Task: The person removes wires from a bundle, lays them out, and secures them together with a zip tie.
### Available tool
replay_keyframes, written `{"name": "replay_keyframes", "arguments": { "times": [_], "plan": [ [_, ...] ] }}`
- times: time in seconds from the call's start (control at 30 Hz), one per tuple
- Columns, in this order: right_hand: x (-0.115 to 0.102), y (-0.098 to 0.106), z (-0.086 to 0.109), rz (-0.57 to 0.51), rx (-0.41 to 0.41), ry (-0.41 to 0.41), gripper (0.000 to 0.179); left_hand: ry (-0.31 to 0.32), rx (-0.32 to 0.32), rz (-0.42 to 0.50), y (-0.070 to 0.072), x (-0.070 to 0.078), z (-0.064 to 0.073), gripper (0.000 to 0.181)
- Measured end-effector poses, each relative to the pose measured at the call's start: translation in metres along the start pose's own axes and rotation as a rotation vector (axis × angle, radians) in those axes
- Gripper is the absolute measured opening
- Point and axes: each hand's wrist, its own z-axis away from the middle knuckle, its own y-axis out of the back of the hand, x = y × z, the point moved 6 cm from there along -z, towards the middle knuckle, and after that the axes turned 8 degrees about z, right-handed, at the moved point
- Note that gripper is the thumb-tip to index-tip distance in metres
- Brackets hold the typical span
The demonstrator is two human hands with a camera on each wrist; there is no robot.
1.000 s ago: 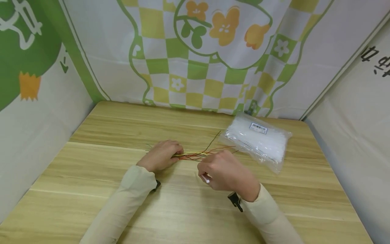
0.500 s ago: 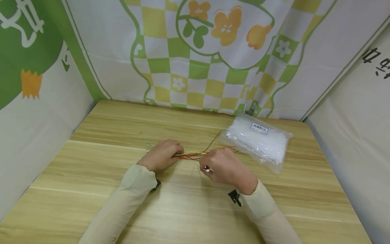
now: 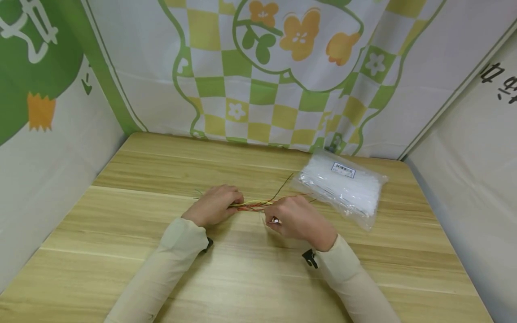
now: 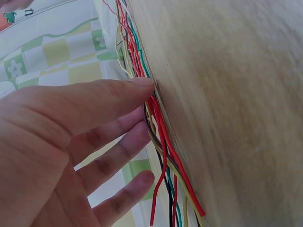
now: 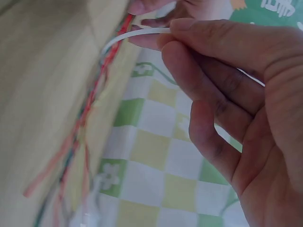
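Note:
A bundle of thin wires (image 3: 252,206), red, yellow, green and black, lies across the table. My left hand (image 3: 217,204) pinches the bundle near its left part; in the left wrist view the thumb (image 4: 118,92) presses the wires against the fingers, and loose ends fan out below. Between thumb and index finger, my right hand (image 3: 300,220) pinches a white zip tie (image 5: 142,32). The strip curves from the fingertips to the wires, its far end overlapping the bundle in the right wrist view. In the head view the right hand covers part of the wires' right side.
Behind the right hand, a clear plastic bag (image 3: 343,184) packed with white zip ties and bearing a barcode label rests on the wooden table (image 3: 258,278). Patterned cloth (image 3: 262,103) hangs along the table's back edge, with cloth walls at both sides.
My right hand has moved a little up and away from me, closer to the wires, with the zip tie still pinched. The left hand has stayed on the bundle.

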Motion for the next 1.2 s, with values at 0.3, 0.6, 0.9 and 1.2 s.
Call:
{"name": "replay_keyframes", "arguments": {
  "times": [0.3,0.6,0.9,1.2],
  "plan": [
    [0.01,-0.037,0.0,-0.031,-0.132,-0.015,0.024,-0.015,-0.004,0.04,0.0,0.001,-0.003,0.01],
    [0.003,-0.052,-0.001,0.069,-0.182,-0.014,0.029,0.033,-0.051,0.12,-0.003,-0.005,-0.004,0.008],
    [0.003,-0.055,-0.003,0.018,-0.248,-0.064,0.023,0.067,-0.124,0.171,0.014,-0.016,-0.024,0.013],
    [0.001,-0.057,-0.001,0.039,-0.237,-0.068,0.022,0.21,-0.211,0.232,0.015,-0.031,-0.051,0.017]
  ]
}}
